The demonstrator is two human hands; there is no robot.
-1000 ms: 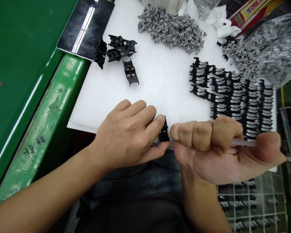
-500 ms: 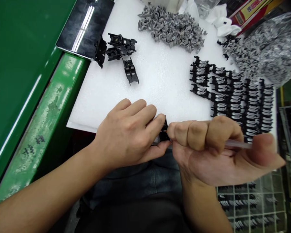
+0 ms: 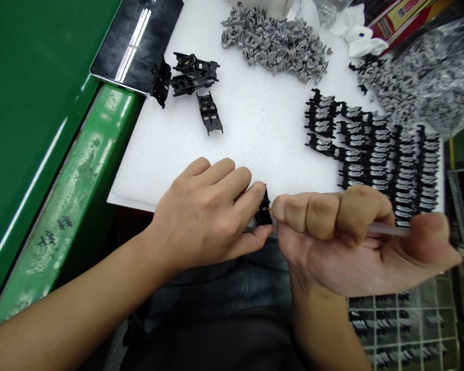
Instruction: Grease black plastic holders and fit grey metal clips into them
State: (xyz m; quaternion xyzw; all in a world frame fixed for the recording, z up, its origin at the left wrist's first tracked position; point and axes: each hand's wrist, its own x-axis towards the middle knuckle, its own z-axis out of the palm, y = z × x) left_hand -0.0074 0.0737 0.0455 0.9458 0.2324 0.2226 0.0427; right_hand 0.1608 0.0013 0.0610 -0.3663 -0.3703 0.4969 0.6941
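Over the front edge of the white foam board, my left hand point(image 3: 211, 211) pinches a small black plastic part point(image 3: 263, 212) between thumb and forefinger. Much of that part is hidden behind the fingers. My right hand point(image 3: 332, 232) is closed around a thin translucent rod point(image 3: 388, 229), whose far end shows by the thumb. A thin orange tip pokes out from the right hand's little-finger side, towards the black part; I cannot tell if it touches. Similar black plastic frames point(image 3: 210, 114) lie farther up the board, several of them heaped together.
The white foam board point(image 3: 247, 141) carries a pile of grey clips point(image 3: 276, 44) at the back and rows of black parts with grey clips point(image 3: 375, 149) at right. A clear bag of grey pieces point(image 3: 444, 77) and a dark glossy panel point(image 3: 135, 46) flank it. Lower right, a divided tray point(image 3: 413, 337).
My right hand has drawn slightly to the right, away from the black part, so the orange tip now shows. My left hand keeps its pinch. The whole view has shifted a little.
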